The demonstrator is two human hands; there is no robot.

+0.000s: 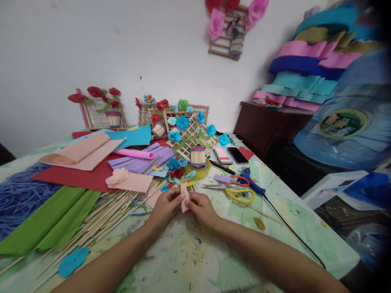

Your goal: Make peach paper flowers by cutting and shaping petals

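Note:
A small strip of peach crepe paper [184,198] is pinched between my two hands, near the middle of the table. My left hand [166,205] grips its left edge with thumb and fingers. From the other side, my right hand [201,207] holds it the same way. Just left of them lies a peach paper flower [117,179] on a flat peach piece [139,182]. Scissors with red and yellow handles [240,194] rest to the right of my right hand. Bamboo sticks [106,215] lie beyond my left forearm.
A blue glue gun [252,181] with a black cord lies at the right. Behind my hands stands a stick lattice [195,134] with blue paper flowers. Crepe sheets in red [73,177] and green [45,219] cover the left, beside blue yarn [21,191]. A water jug [342,114] stands right.

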